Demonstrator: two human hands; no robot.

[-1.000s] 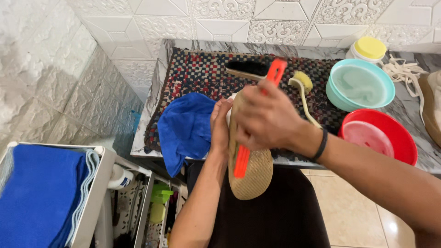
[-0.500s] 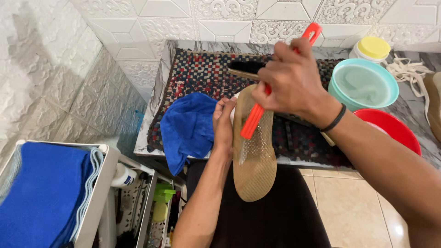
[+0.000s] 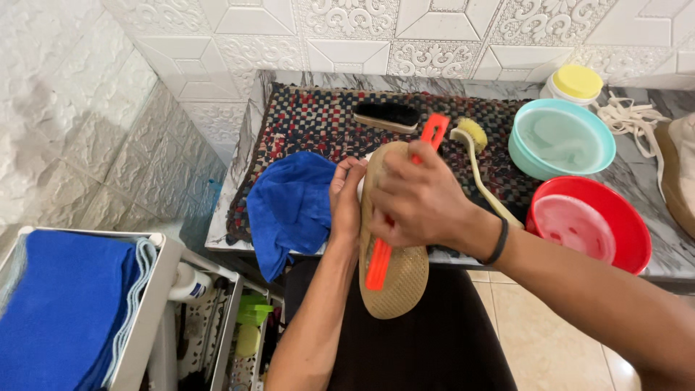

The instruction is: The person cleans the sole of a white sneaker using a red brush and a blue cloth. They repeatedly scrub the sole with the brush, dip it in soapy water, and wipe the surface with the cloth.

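mostly hidden orange brush (image 3: 378,264), right hand (image 3: 420,203) covering shoe (image 3: 398,279) middle

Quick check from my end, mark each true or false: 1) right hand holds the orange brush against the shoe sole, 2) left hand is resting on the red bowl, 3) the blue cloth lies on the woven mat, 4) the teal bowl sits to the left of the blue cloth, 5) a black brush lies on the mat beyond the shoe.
1) True: the right hand grips the orange brush against the shoe sole.
2) False: the left hand holds the shoe's edge; the red bowl is untouched.
3) True: the blue cloth lies on the woven mat, hanging over the counter edge.
4) False: the teal bowl sits far to its right.
5) True: the black brush lies there.
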